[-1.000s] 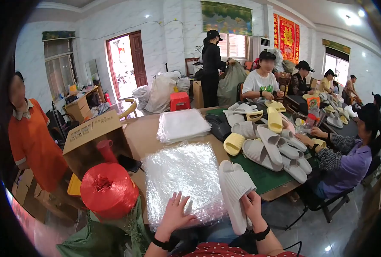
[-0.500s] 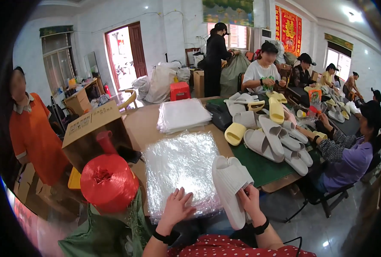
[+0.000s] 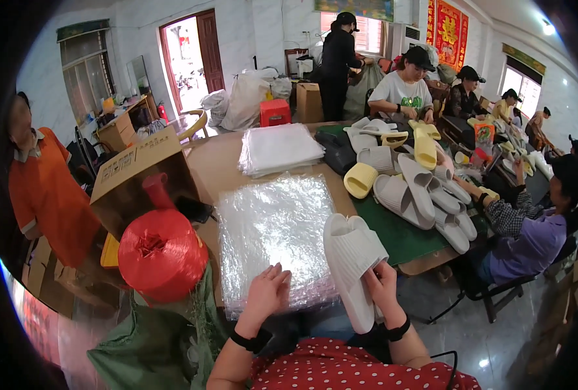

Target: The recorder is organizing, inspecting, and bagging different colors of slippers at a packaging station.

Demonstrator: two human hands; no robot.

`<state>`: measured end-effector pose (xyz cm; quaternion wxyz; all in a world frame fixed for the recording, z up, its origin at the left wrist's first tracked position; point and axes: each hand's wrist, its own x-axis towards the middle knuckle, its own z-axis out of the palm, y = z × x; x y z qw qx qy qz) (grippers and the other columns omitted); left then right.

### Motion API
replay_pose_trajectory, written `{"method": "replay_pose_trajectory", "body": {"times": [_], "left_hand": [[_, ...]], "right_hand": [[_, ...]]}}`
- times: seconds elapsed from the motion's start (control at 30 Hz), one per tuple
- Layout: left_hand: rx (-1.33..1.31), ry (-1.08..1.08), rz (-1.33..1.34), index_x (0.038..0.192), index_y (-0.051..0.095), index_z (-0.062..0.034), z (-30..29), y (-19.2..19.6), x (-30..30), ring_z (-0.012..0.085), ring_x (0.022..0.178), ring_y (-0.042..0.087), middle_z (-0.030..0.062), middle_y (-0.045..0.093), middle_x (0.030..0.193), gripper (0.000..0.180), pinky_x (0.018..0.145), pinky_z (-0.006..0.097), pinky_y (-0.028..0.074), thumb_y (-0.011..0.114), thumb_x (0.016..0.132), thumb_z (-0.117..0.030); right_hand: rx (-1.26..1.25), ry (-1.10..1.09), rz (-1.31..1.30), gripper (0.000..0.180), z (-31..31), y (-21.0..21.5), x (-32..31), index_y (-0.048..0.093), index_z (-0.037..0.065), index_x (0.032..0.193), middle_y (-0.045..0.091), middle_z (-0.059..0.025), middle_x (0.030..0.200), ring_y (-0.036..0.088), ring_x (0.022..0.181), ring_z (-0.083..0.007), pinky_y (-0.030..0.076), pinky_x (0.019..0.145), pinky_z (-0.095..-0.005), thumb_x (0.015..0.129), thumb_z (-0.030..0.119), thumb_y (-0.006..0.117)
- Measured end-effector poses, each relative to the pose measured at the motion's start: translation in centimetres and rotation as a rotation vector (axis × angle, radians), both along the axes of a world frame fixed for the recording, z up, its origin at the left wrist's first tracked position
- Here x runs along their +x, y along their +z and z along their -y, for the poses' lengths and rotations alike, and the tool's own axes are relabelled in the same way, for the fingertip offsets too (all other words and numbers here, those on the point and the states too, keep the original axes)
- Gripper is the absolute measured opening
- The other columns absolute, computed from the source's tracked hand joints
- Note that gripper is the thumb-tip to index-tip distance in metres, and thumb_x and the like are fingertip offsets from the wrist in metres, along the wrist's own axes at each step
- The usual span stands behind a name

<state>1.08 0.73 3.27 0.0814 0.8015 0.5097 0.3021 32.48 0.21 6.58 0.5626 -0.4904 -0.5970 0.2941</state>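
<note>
In the head view, your right hand (image 3: 383,289) is clamped on a pair of gray slippers (image 3: 349,250) at the table's (image 3: 211,156) near edge; your left hand (image 3: 267,294), apart from it, rests loose-fingered on the clear plastic sheets (image 3: 269,221). The held pair is unwrapped, the plastic lies flat, and more slippers (image 3: 399,198) lie loose toward the right edge.
</note>
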Motion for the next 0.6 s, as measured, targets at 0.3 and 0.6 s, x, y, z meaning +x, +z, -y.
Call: {"method": "replay_pose_trajectory", "body": {"times": [0.3, 0.6], "left_hand": [[-0.29, 0.196, 0.401, 0.113, 0.073, -0.0099, -0.5, 4.0, 1.3, 0.0339, 0.096, 0.069, 0.0137, 0.072, 0.111, 0.024, 0.084, 0.038, 0.054, 0.064, 0.092, -0.019], [-0.382, 0.215, 0.709, 0.122, 0.07, -0.0106, -0.6, 4.0, 0.9, 0.0237, 0.099, 0.07, 0.0139, 0.073, 0.111, 0.029, 0.085, 0.033, 0.053, 0.063, 0.094, -0.015]], "right_hand": [[0.168, 0.189, 0.255, 0.019, 1.9, 3.1, -1.4, 0.071, 0.002, 0.102, 0.069, -0.0161, 0.095, 0.069, 0.082, -0.0302, 0.054, 0.073, -0.0365, 0.085, 0.011, 0.069], [0.035, 0.416, 0.538, 0.019, 2.7, 2.2, -3.5, 0.068, 0.002, 0.1, 0.064, -0.0178, 0.089, 0.063, 0.081, -0.0386, 0.051, 0.07, -0.0448, 0.086, 0.016, 0.067]]}}
